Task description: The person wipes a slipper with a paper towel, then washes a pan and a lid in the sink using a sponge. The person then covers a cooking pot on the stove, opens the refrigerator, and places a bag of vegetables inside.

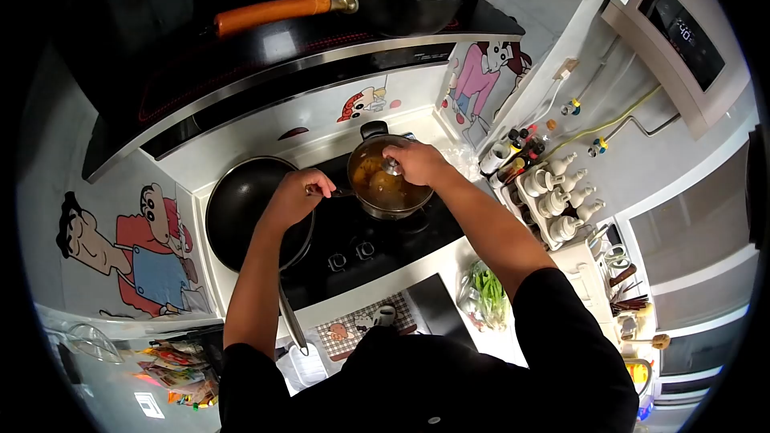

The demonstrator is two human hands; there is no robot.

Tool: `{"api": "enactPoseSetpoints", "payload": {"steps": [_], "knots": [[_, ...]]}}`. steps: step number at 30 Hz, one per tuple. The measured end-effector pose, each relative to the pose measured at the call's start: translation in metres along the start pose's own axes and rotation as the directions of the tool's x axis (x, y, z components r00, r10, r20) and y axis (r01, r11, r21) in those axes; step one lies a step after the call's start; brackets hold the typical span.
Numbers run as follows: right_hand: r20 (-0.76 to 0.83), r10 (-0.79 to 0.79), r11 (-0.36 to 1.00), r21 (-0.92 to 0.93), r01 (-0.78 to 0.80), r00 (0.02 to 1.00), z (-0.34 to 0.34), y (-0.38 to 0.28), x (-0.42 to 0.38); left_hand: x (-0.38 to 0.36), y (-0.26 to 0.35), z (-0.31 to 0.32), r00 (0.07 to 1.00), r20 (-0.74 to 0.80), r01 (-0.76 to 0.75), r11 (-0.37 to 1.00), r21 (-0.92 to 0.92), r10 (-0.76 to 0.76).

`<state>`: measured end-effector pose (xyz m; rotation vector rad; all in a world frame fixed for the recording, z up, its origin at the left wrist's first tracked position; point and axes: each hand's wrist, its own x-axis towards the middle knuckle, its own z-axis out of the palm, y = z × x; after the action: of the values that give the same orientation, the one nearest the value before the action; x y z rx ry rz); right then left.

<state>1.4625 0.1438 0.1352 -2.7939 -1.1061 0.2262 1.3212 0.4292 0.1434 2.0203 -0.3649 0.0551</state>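
A pot (388, 210) with brownish contents sits at the back right of the black cooktop (337, 236). Over its upper right part is my right hand (417, 163), fingers pinched on a small round knob, apparently that of a clear lid. My left hand (298, 194) is closed on a thin dark handle just left of the pot; what that handle belongs to is hard to make out. Beneath and left of this hand lies a large black wok (241, 212), its long metal handle (292, 317) pointing toward me.
Bagged green vegetables (488, 293) lie on the right counter. Bottles (513, 152) and a rack of white seasoning jars (553, 202) stand farther right. Another wok (401, 0) with an orange handle rests above, on the range hood. A patterned mat (361, 326) lies in front.
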Motion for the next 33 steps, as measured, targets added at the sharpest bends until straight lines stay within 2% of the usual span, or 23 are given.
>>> {"api": "enactPoseSetpoints", "payload": {"steps": [2,5,7,9,11,12,13,15,16,17,19,21,23,25,27,29,30,31,33], "knots": [[-0.017,-0.006,1.0,0.011,0.006,1.0,0.006,0.002,-0.001,0.001,-0.016,0.004,0.999,-0.03,0.016,0.999,-0.028,-0.016],[-0.052,0.002,1.0,0.022,-0.001,0.999,0.017,0.009,-0.003,-0.003,-0.032,0.01,0.999,-0.038,-0.038,0.997,-0.061,0.036],[-0.082,0.026,0.999,0.024,-0.024,0.996,0.026,0.008,0.0,-0.007,-0.032,0.014,0.991,-0.13,0.009,0.996,-0.085,-0.02],[-0.107,0.046,0.997,-0.058,-0.053,0.993,0.036,0.009,-0.003,-0.016,-0.033,0.017,0.993,-0.114,-0.031,0.992,-0.122,0.017],[-0.197,0.137,0.988,-0.042,-0.148,0.971,0.04,-0.003,-0.018,-0.024,-0.032,0.022,0.963,-0.251,0.065,0.989,-0.133,-0.097],[-0.14,0.177,0.984,0.008,-0.178,0.974,0.023,-0.016,-0.036,-0.028,-0.034,0.025,0.945,-0.325,0.008,0.996,-0.084,-0.035],[-0.347,0.161,0.986,0.013,-0.167,0.924,0.039,-0.018,-0.049,-0.032,-0.034,0.028,0.918,-0.396,-0.045,0.998,-0.033,0.028],[-0.519,0.123,0.979,0.202,-0.019,0.846,0.045,-0.024,-0.089,-0.037,-0.014,0.04,0.793,-0.606,0.012,0.994,0.112,0.059],[-0.563,0.137,0.953,0.3,0.047,0.815,0.049,-0.026,-0.112,-0.035,0.002,0.047,0.719,-0.68,0.017,0.974,0.225,0.144],[-0.603,0.153,0.913,0.389,0.121,0.783,0.053,-0.029,-0.141,-0.028,0.02,0.059,0.733,-0.663,0.002,0.975,0.224,0.151],[-0.564,0.298,0.852,0.522,0.052,0.77,0.063,-0.038,-0.205,-0.014,0.057,0.097,0.704,-0.618,-0.173,0.928,0.329,0.35],[-0.478,0.32,0.824,0.567,0.009,0.818,0.114,-0.028,-0.273,0.011,0.097,0.15,0.843,-0.34,-0.34,0.903,0.263,0.416],[-0.317,0.422,0.752,0.645,-0.133,0.85,0.135,-0.037,-0.34,0.041,0.106,0.217,0.938,-0.071,-0.336,0.941,0.046,0.338],[-0.157,0.544,0.647,0.704,-0.293,0.824,0.158,-0.051,-0.401,0.077,0.082,0.294,0.95,0.019,-0.312,0.949,0.052,0.311],[-0.157,0.65,0.604,0.7,-0.38,0.744,0.178,-0.074,-0.449,0.122,0.052,0.367,0.973,0.042,-0.228,0.939,0.257,0.225],[-0.101,0.841,0.412,0.756,-0.509,0.531,0.181,-0.098,-0.483,0.178,0.027,0.418,0.999,0.043,-0.014,0.891,0.453,-0.006],[0.021,0.908,0.233,0.806,-0.545,0.418,0.174,-0.111,-0.497,0.208,0.002,0.438,0.997,0.031,0.04,0.822,0.569,-0.07],[0.042,0.924,0.193,0.807,-0.558,0.38,0.175,-0.124,-0.51,0.232,-0.024,0.45,0.991,0.013,0.087,0.731,0.677,-0.13],[0.059,0.99,0.026,0.811,-0.584,0.127,0.182,-0.149,-0.534,0.255,-0.032,0.446,0.941,0.017,0.213,0.628,0.748,-0.339]]}}
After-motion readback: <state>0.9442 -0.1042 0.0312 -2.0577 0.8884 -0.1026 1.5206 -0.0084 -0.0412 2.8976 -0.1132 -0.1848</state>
